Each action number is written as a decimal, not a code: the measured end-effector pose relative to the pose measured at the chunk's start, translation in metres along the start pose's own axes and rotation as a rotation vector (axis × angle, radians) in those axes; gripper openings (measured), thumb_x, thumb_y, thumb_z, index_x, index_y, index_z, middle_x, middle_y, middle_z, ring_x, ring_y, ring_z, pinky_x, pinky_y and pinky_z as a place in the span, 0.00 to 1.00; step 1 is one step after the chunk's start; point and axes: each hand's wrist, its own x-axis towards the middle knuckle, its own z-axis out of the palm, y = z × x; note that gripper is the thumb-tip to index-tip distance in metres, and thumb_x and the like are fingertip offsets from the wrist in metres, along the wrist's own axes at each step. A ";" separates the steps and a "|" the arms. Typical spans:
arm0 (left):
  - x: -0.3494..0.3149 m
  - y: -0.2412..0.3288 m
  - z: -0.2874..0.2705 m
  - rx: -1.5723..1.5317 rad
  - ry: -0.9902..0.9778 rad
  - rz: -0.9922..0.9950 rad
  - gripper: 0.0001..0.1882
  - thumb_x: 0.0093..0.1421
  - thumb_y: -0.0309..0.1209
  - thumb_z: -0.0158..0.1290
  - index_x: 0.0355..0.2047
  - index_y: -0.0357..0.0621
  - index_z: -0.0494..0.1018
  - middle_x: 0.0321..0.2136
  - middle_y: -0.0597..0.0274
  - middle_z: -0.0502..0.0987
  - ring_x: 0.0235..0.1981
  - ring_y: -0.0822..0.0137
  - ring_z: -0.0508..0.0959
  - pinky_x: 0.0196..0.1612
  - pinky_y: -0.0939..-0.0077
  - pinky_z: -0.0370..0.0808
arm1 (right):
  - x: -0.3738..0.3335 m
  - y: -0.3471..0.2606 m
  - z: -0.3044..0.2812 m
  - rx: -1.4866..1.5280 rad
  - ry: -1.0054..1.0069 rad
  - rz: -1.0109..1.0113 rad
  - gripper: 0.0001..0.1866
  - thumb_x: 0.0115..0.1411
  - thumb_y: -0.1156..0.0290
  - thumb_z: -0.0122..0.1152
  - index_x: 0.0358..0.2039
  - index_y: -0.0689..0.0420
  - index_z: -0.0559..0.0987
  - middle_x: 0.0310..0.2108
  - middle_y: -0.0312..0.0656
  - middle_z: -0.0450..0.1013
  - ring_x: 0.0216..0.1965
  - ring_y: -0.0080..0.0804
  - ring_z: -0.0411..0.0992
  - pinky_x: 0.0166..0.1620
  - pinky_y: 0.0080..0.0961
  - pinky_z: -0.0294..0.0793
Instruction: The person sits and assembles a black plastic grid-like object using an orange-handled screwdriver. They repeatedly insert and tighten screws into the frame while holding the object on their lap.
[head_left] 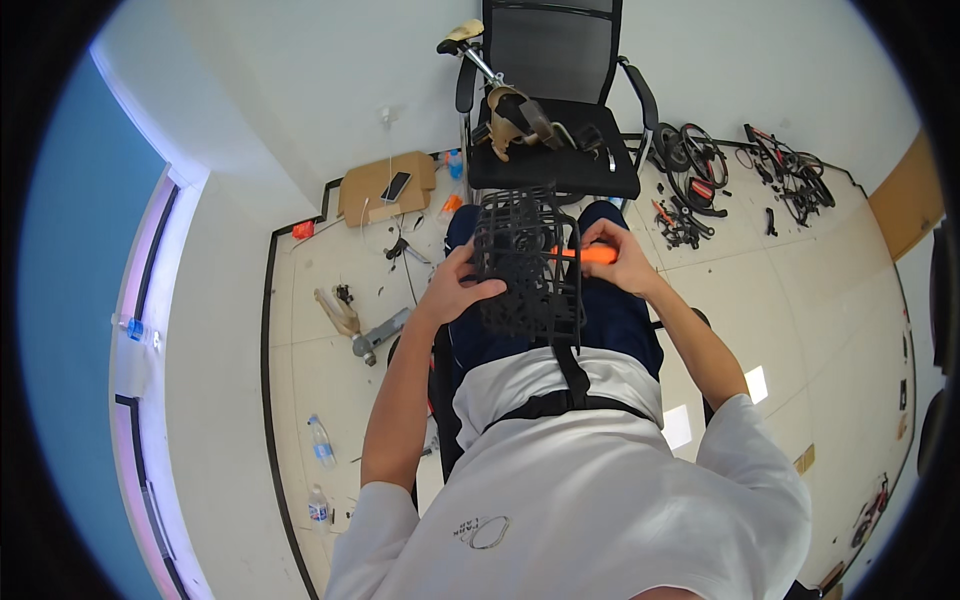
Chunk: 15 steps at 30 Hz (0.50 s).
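White shirt (560, 500) fills the lower edge, and above it a black basket (525, 265) rests on the person's lap, the left hand (455, 285) gripping its left side while the right hand (620, 258) clenches an orange tool (592, 255) against its right side. Two clear bottles (320, 470) lie on the floor by the left wall; farther off, a flat brown cardboard box (385, 185) with a phone (396, 186) on it sits near the wall, and a black chair (553, 110) carrying bike parts (520, 118) blocks the way straight ahead.

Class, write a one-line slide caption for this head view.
Seated person steadies a black mesh basket on the lap with the left hand while the right hand holds an orange tool.
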 end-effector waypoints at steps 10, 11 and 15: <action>0.000 0.002 0.005 -0.041 0.163 0.016 0.33 0.51 0.29 0.66 0.55 0.29 0.69 0.47 0.56 0.77 0.45 0.68 0.78 0.50 0.75 0.76 | 0.007 -0.005 0.008 0.162 0.109 0.199 0.10 0.58 0.79 0.63 0.39 0.63 0.74 0.32 0.42 0.76 0.31 0.27 0.77 0.37 0.22 0.81; 0.000 0.001 0.006 -0.026 0.161 0.015 0.33 0.50 0.29 0.67 0.55 0.29 0.68 0.47 0.55 0.77 0.45 0.68 0.78 0.50 0.75 0.76 | 0.007 -0.001 0.005 0.151 0.096 0.225 0.09 0.59 0.78 0.63 0.39 0.63 0.74 0.31 0.41 0.76 0.30 0.27 0.77 0.35 0.22 0.81; -0.004 0.010 0.017 -0.024 0.137 0.025 0.38 0.47 0.33 0.71 0.55 0.28 0.68 0.48 0.52 0.76 0.47 0.66 0.78 0.52 0.73 0.75 | 0.006 0.019 -0.010 0.173 0.084 0.263 0.07 0.60 0.73 0.63 0.36 0.61 0.74 0.29 0.40 0.75 0.24 0.23 0.75 0.28 0.19 0.78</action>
